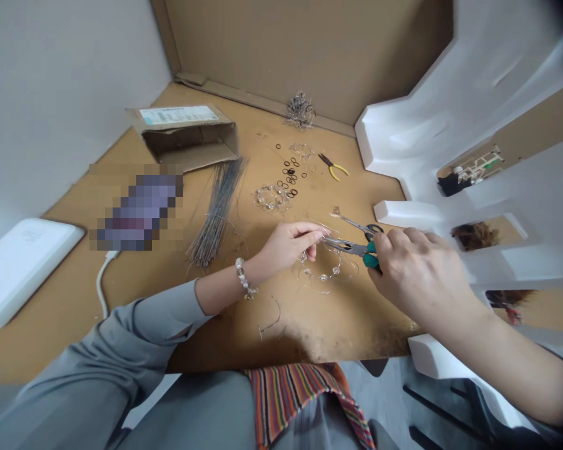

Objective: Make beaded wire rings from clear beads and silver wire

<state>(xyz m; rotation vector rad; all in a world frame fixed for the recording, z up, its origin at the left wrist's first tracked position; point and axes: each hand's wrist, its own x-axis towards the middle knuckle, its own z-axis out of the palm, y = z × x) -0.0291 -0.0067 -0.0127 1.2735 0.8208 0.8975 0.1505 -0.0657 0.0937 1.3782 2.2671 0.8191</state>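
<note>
Above the middle of the table, my left hand pinches a thin wire piece with clear beads; the exact spot between its fingertips is too small to make out. My right hand is closed around green-handled pliers, whose jaws reach the left fingertips. A ring of clear beads on wire hangs or lies just below the jaws; I cannot tell which. Scissors with dark handles lie right behind the pliers. Further back is another beaded wire ring.
A bundle of cut wires lies left of my hands, before an open cardboard box. Small dark rings, yellow-handled pliers and a wire tangle sit behind. A white power bank with a cable is far left; white foam borders the right.
</note>
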